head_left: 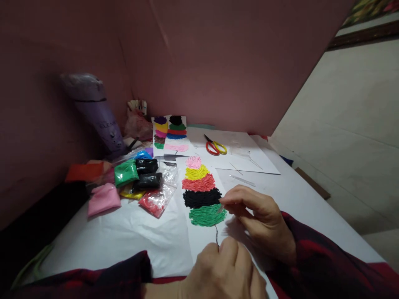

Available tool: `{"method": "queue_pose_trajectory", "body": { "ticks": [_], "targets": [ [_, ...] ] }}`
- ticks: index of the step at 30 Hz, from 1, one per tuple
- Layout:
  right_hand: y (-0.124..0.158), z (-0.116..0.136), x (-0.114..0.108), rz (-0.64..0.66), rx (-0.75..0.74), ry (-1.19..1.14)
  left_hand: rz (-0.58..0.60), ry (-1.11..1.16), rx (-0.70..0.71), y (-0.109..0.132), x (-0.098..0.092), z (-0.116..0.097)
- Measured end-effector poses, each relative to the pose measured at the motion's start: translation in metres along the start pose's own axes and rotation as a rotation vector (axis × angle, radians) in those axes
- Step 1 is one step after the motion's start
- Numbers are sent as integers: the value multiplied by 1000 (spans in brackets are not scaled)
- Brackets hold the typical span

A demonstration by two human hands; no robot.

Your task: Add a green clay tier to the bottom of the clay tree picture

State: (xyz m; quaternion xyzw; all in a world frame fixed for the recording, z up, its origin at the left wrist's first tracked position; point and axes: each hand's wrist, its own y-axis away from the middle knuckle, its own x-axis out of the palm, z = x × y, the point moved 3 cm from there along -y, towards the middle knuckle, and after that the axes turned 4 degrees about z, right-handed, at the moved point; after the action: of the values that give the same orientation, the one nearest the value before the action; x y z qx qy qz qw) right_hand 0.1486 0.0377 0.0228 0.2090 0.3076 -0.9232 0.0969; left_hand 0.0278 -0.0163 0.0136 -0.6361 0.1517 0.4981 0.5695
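A white sheet [205, 238] lies on the table with a tree shape built of clay bands: pink, yellow, red, black and green [207, 215]. A thin dark line [216, 234] runs down from the green band. My left hand [224, 270] is closed in a pinch at the lower end of that line. My right hand [258, 220] pinches a thin clear tool [222, 207] whose tip touches the right edge of the green band.
Bags of coloured clay [137, 178] lie to the left, with pink and orange ones nearer the wall. A finished sample card [170, 133], red-and-yellow scissors [215, 146], clear sticks [243, 180] and a purple bottle [99, 116] sit further back. The pink wall rises just behind.
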Motion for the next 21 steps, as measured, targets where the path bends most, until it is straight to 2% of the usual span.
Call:
{"method": "queue_pose_trajectory", "body": {
  "ticks": [1, 5, 9, 11, 13, 15, 16, 17, 19, 21],
  "targets": [
    [1, 2, 0, -8, -13, -5, -18, 37, 18, -4, -6, 4],
    [6, 7, -1, -63, -5, 17, -163, 133, -182, -12, -16, 36],
    [11, 3, -2, -147, 90, -125, -115, 296, -156, -14, -8, 55],
    [12, 2, -2, -163, 93, -239, -143, 414, -188, -15, -10, 61],
    [12, 3, -3, -163, 63, -256, -165, 500, -211, -18, -18, 66],
    [11, 6, -6, -187, 46, -159, -135, 511, -269, -21, -28, 73],
    [11, 7, -8, -187, 50, -86, -86, 517, -333, -21, -31, 77],
    [10, 8, -8, -170, 68, -21, 23, 535, -424, -21, -32, 82],
    [8, 6, -8, -90, 135, 52, 170, 575, -527, -19, -33, 89],
    [6, 3, -7, -18, 227, 42, 228, 610, -590, -14, -32, 96]
  ]
}}
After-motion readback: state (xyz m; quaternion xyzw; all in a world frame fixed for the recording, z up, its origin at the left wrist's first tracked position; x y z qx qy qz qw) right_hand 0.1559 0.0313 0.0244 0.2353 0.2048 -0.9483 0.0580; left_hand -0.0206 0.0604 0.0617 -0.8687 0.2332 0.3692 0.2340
